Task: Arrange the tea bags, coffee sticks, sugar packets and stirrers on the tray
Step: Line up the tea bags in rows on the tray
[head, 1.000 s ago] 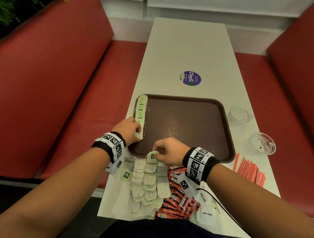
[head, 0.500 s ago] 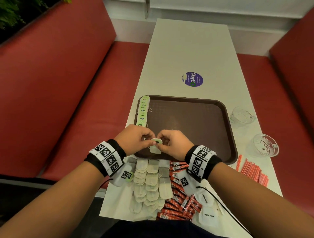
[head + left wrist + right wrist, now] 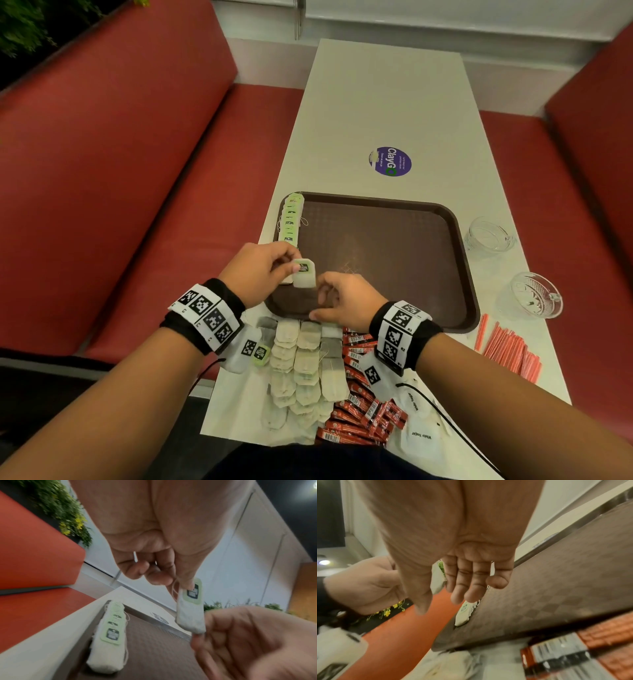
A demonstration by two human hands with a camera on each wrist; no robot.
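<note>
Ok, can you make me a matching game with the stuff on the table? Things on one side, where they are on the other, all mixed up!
Things:
1. tea bag with green tag
2. row of tea bags
3. stirrers
4. coffee sticks

Places:
A. on the table, right of the tray
B. pinched in the left hand, above the tray
C. along the tray's left edge
D. on the table in front of the tray, under the right hand's wrist

Pairs: 1-B, 2-C, 3-A, 4-D
</note>
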